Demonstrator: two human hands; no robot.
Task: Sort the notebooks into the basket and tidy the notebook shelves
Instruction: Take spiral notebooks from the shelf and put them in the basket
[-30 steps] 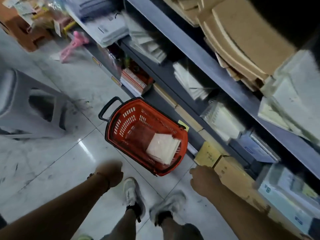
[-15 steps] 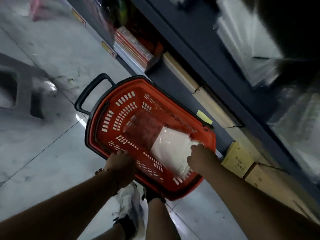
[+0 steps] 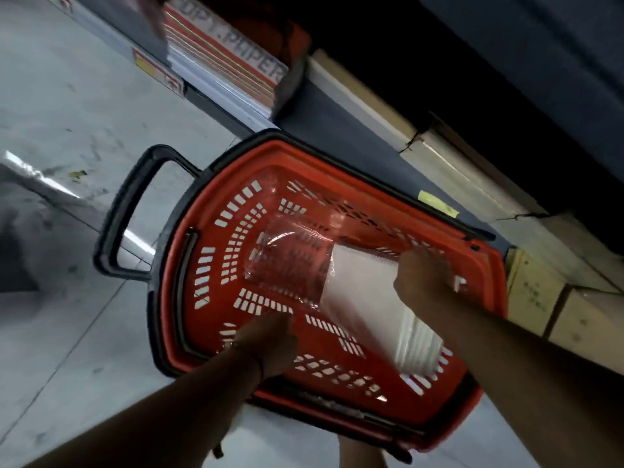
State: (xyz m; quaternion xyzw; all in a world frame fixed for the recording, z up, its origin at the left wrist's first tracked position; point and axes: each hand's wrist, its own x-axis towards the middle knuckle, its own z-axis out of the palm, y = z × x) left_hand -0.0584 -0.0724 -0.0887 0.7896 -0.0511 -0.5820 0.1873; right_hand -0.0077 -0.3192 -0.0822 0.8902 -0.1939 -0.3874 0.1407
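Notebooks [image 3: 363, 298] in clear wrap lie inside the red basket [image 3: 337, 170] at frame centre.
Right hand [image 3: 422, 278] grips the stack's upper right edge; left hand [image 3: 270, 342] reaches in lower centre, its fingers hidden, grasp unclear.

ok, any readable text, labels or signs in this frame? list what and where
"PY. PAPER": side of the stacked copy paper reams on the bottom shelf; the first letters are cut off.
Red and yellow shelf-edge tags: print too blurred to read.
Yellow sticker behind the red basket: no legible print.
Cardboard boxes at right: faint marks, unreadable.
White notebook stack in the basket: no text visible.
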